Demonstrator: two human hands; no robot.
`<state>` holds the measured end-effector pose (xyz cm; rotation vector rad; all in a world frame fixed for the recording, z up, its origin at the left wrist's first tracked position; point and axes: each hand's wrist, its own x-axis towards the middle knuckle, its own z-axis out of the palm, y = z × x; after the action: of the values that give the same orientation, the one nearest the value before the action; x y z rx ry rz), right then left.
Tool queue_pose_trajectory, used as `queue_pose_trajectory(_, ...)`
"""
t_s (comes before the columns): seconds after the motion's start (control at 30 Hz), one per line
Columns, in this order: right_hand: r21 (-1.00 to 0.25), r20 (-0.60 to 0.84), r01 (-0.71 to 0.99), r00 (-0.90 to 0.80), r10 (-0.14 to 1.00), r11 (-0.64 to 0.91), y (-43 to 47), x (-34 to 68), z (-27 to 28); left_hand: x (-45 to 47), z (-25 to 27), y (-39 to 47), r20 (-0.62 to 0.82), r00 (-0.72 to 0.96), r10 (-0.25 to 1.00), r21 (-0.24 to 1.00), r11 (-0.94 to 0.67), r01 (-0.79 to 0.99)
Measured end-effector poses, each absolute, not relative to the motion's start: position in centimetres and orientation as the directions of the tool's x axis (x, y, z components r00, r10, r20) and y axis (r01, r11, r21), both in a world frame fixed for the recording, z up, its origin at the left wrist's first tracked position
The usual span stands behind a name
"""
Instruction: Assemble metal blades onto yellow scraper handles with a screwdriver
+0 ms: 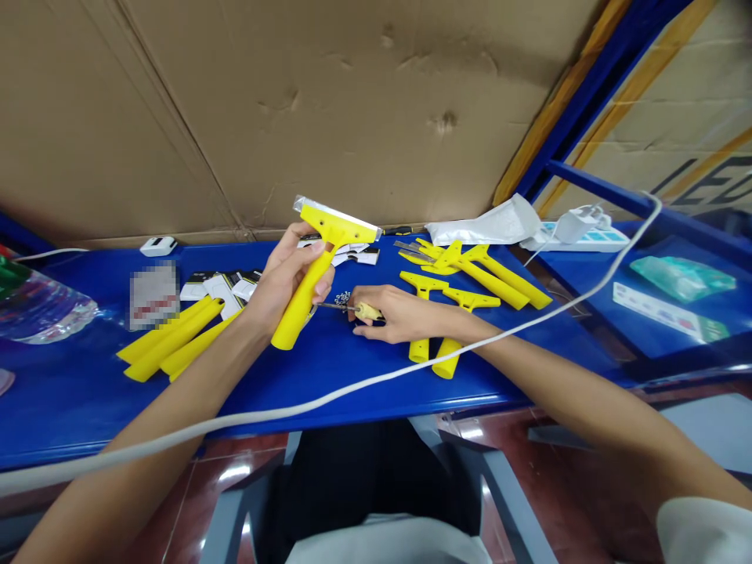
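My left hand is wrapped round the handle of a yellow scraper, raised above the blue table. A metal blade edges its wide head, which has two small holes. In my right hand is a screwdriver with a yellowish handle, its shaft pointing left. Just beyond its shaft lies a small heap of screws, partly hidden by my fingers. Close to my right wrist lie two yellow scraper bodies, and behind them several more yellow scrapers with loose blades.
Left of my left hand lie yellow handles and packaged cards. A plastic bottle is at far left. At the back right are a white sleeve and a power strip. A white cable crosses in front of my forearms.
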<state>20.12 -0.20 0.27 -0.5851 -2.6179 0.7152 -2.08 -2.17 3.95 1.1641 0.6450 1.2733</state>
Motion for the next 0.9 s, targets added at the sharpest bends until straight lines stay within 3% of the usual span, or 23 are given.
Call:
queue_pose_trajectory(0.2,-0.556,0.275,0.394,-0.744,0.609,0.732,0.6,21.0,0.7,-2.1,4.2,-2.1,0.219,0.214,0.952,0.904,-0.115,-0.412)
queue_pose_trajectory(0.43,-0.55,0.253,0.363,-0.786,0.565,0.752,1.4,21.6,0.5,-2.4,4.9,-2.1,0.23,0.171,0.958,0.885,-0.133,-0.447)
queue_pose_trajectory(0.67,-0.499,0.283,0.27,-0.848,0.449,0.824,1.4,20.2,-0.6,-2.3,4.9,-2.2,0.217,0.173,0.961,0.881,-0.116,-0.458)
queue_pose_trajectory(0.9,-0.587,0.229,0.352,-0.792,0.566,0.729,1.3,20.4,-0.2,-2.5,4.3,-1.9,0.24,0.203,0.949,0.894,-0.135,-0.428)
